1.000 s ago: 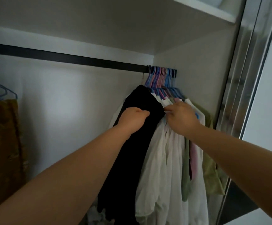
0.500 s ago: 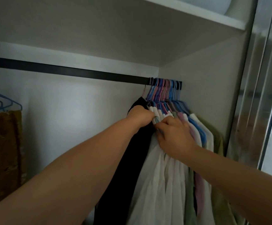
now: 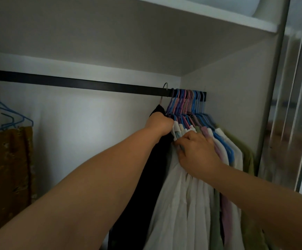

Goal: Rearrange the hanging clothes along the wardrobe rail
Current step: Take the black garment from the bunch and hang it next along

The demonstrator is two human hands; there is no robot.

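Observation:
A black rail (image 3: 78, 83) runs across the wardrobe. At its right end hang several blue, pink and purple hangers (image 3: 186, 103) packed tight, carrying white shirts (image 3: 181, 192), a pink piece and green ones. A black garment (image 3: 152, 177) hangs leftmost in the bunch on a hanger with a metal hook (image 3: 165, 86). My left hand (image 3: 160, 123) grips the top of the black garment at its shoulder. My right hand (image 3: 195, 152) pinches the collar of the first white shirt beside it, fingers curled into the cloth.
At the far left hang blue hangers (image 3: 7, 118) with a mustard patterned garment (image 3: 5, 175). A white shelf (image 3: 200, 13) sits overhead. The wardrobe's side wall (image 3: 233, 105) and a mirrored sliding door (image 3: 291, 114) close the right side. The rail's middle is bare.
Both hands have climbed from the garments' upper fronts to the shoulders just under the hangers. The view has moved closer and tilted up.

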